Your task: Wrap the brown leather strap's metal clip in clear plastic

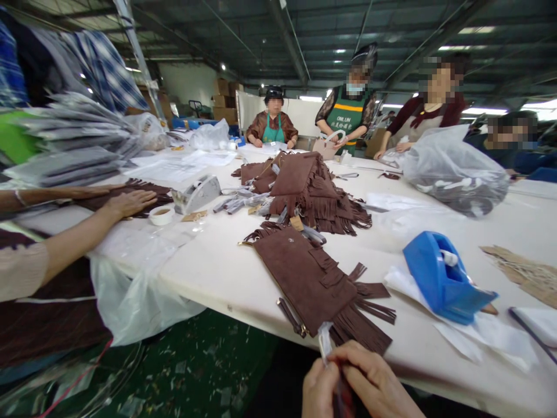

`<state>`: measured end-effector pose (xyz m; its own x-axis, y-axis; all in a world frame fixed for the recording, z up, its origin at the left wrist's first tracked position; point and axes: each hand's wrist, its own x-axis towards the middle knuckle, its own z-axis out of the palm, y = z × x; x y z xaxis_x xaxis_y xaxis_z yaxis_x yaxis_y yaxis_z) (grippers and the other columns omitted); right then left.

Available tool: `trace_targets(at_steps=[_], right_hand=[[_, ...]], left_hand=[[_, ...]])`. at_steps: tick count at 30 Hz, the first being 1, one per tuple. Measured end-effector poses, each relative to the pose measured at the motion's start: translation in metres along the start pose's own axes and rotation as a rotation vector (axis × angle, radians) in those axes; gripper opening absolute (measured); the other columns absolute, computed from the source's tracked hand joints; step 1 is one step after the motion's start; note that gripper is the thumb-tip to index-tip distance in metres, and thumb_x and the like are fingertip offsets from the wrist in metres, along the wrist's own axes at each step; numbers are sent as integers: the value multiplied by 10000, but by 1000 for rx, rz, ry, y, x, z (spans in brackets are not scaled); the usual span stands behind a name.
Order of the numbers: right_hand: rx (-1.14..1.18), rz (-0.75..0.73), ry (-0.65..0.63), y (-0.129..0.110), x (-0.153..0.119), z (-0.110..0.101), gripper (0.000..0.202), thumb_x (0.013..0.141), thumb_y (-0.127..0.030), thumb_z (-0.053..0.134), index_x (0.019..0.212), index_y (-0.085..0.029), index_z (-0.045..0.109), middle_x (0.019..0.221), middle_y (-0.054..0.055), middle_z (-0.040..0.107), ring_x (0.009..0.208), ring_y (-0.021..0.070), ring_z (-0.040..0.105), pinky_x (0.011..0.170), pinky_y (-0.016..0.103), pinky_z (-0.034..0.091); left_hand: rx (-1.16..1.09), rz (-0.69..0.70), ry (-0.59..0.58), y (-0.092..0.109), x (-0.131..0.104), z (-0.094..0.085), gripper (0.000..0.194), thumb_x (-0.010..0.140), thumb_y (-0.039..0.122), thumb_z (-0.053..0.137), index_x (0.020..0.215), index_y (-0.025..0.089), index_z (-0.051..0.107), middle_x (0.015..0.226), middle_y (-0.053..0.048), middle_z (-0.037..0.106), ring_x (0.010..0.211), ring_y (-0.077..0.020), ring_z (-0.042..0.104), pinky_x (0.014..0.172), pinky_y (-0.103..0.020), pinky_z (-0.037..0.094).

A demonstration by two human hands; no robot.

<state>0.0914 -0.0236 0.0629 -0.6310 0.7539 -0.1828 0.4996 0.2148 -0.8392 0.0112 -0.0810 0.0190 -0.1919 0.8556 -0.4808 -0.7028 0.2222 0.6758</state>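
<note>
Low in the head view, my left hand [319, 390] and my right hand [369, 377] are close together, fingers pinched on a brown strap [339, 400]. Clear plastic wrap [324, 339] covers the strap's upper end, which sticks up between my fingertips. Just beyond them, a brown fringed suede bag [300, 273] lies flat at the table edge. It has a gold zipper along one side and a zipper pull [291, 316] hanging at its near side. Behind it rises a pile of similar fringed bags [300, 180], with plastic-wrapped straps [243, 200] to its left.
A blue tape dispenser [439, 278] stands to the right on white paper. On the left are a grey tape dispenser [198, 194], a tape roll [161, 215] and a co-worker's hands [130, 203] on another bag. Several people work across the white table [209, 273]; a large plastic bag [456, 168] sits there.
</note>
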Motion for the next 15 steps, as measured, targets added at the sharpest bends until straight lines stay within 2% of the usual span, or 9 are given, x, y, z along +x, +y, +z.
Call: trace_targets(at_steps=[2, 5, 7, 10, 12, 15], right_hand=[[72, 26, 1, 2, 0, 1, 262, 757, -221, 375, 775, -191, 635, 761, 23, 591, 685, 152, 582, 632, 241, 448], [260, 169, 92, 8, 3, 5, 205, 718, -320, 445, 759, -181, 589, 599, -16, 547, 512, 121, 526, 476, 211, 404], [354, 284, 99, 12, 7, 9, 266, 701, -431, 480, 703, -175, 554, 464, -42, 491, 393, 101, 448, 373, 196, 313], [415, 343, 43, 13, 15, 17, 371, 658, -529, 525, 597, -164, 533, 356, -47, 448, 320, 90, 400, 351, 204, 269], [480, 378, 74, 12, 20, 21, 332, 611, -485, 576, 554, -162, 522, 356, -49, 447, 310, 82, 388, 349, 203, 260], [555, 434, 171, 13, 26, 28, 207, 554, -334, 592, 498, -171, 477, 387, -53, 445, 333, 63, 358, 347, 190, 223]], left_hand=[[3, -8, 0, 3, 0, 1, 492, 565, 641, 538, 644, 158, 491, 381, 66, 379, 306, -52, 321, 342, -188, 205], [19, -44, -5, 8, -1, 3, 535, 523, 661, 557, 677, 154, 486, 387, 69, 401, 285, -44, 316, 335, -178, 200], [31, -57, 3, 11, -2, 5, 525, 529, 655, 551, 672, 155, 484, 385, 71, 398, 284, -40, 313, 335, -172, 195], [61, -56, 29, 11, -3, 7, 490, 552, 647, 533, 621, 167, 467, 370, 75, 367, 288, -40, 302, 335, -173, 189], [107, -41, 65, 9, -3, 5, 475, 562, 643, 528, 585, 172, 471, 359, 67, 360, 290, -50, 304, 334, -186, 196], [171, -27, 107, 5, -1, -2, 441, 575, 614, 546, 539, 177, 488, 351, 42, 398, 307, -70, 338, 355, -206, 239]])
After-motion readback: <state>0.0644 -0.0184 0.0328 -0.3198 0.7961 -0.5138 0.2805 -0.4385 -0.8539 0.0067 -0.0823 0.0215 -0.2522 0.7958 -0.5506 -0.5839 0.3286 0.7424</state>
